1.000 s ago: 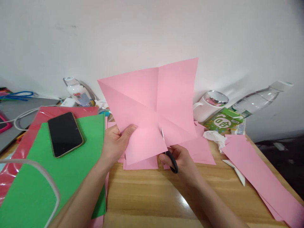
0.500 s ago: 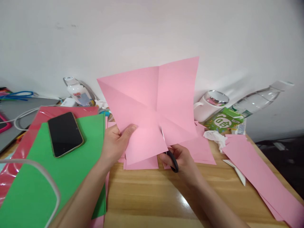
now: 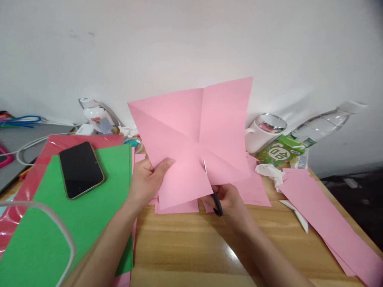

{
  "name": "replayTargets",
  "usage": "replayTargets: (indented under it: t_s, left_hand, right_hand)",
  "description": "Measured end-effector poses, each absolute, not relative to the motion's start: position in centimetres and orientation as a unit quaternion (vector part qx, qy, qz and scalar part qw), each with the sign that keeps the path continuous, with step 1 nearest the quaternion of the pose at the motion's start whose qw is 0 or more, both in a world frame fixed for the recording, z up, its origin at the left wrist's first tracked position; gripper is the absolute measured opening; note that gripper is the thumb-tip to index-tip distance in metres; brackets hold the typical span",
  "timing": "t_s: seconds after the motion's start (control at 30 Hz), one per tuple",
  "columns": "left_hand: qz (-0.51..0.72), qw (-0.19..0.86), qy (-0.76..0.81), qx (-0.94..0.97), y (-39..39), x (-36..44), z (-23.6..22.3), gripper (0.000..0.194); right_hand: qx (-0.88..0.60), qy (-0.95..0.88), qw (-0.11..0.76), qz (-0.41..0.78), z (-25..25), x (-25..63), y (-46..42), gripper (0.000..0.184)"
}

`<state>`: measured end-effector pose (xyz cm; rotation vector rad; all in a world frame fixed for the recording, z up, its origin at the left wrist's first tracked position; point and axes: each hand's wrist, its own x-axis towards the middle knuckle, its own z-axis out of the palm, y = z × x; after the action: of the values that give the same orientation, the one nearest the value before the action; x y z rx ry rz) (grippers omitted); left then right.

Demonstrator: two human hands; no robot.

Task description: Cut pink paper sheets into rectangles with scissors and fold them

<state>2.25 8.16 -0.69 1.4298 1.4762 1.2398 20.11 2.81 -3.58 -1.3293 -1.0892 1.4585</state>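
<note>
A creased pink sheet of paper [image 3: 176, 127] is held up in the middle of the view, its fold lines meeting near the centre. My left hand [image 3: 146, 179] pinches its lower left edge, thumb on the near face and fingers behind. In my right hand [image 3: 229, 203] are black-handled scissors [image 3: 218, 205], below the sheet's lower edge. Their blade shows in a slit that runs from that edge up toward the centre. The paper hides part of the blades and some of my right fingers. More pink paper [image 3: 254, 190] lies on the table behind the sheet.
Left, a phone [image 3: 81, 169] lies on green paper [image 3: 98, 215], with a white bottle [image 3: 97, 115] behind. Right are a white mug [image 3: 263, 133], a green box [image 3: 279, 151], a tilted clear bottle [image 3: 323, 123], crumpled tissue [image 3: 271, 171] and pink strips [image 3: 323, 215]. A white cable [image 3: 60, 223] curves at front left.
The sheet has shifted slightly right and down in view. The scissors sit a little further into the slit, and less of their handle and blade shows. Both hands keep their grip.
</note>
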Motion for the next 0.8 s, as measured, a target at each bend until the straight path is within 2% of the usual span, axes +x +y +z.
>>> replayTargets:
  t_s: [0.13, 0.6, 0.8]
  left_hand:
    - [0.478, 0.395, 0.557, 0.552, 8.2, 2.3, -0.8, 0.028]
    - [0.481, 0.385, 0.555, 0.559, 8.3, 2.3, -1.0, 0.029]
    - [0.488, 0.384, 0.549, 0.56, 8.3, 2.2, -1.0, 0.029]
  right_hand:
    - [-0.528, -0.43, 0.437, 0.587, -3.5, 20.2, 2.8, 0.03]
    - [-0.534, -0.413, 0.441, 0.591, -3.4, 20.0, 2.8, 0.018]
    - [-0.526, -0.408, 0.448, 0.597, -4.4, 20.2, 2.6, 0.022]
